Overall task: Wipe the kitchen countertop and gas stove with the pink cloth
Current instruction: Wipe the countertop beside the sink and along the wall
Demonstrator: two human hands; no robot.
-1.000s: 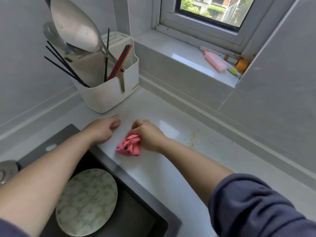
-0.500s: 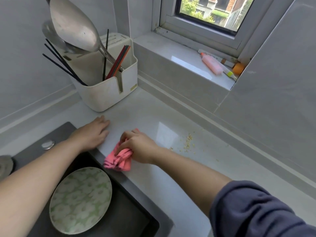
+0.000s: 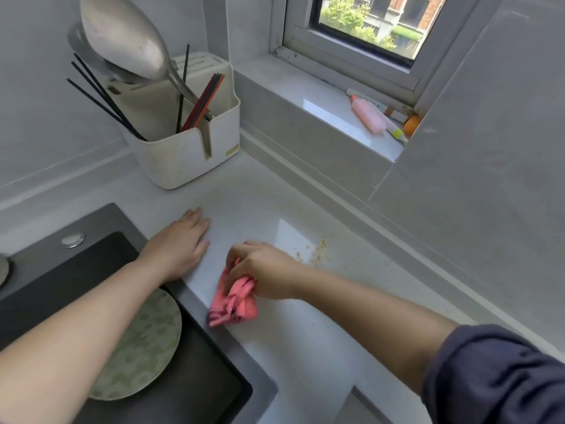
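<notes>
A: Hands in view?
B: Two. The right hand [image 3: 263, 270] is clenching the bunched pink cloth [image 3: 234, 302] and pressing it onto the pale grey stone countertop [image 3: 308, 341], right at the counter's edge beside the dark rectangular sink [image 3: 189, 371]. The left hand [image 3: 180, 244] is lying flat and released, palm down, gripping nothing — its heel is sitting over the sink rim, its fingers on the counter.

A: Loose items, counted?
B: One round green-patterned plate [image 3: 143, 344] is lying in the sink basin, partly hidden by the left forearm. One cream plastic utensil caddy [image 3: 183, 148] is standing in the back corner, holding two large metal ladles [image 3: 128, 38] and a handful of dark and red chopsticks [image 3: 201, 102] — too overlapped to count exactly. One patch of yellowish crumbs [image 3: 319, 252] is sitting just beyond the right hand. On the windowsill [image 3: 290, 84], one pink tube [image 3: 367, 114] is lying next to one round orange object [image 3: 412, 123].

A: Open room?
B: A bare strip of counter is running between the caddy and the hands, and another is stretching from the cloth toward the near edge; the raised wall ledge is bounding it on the right.
</notes>
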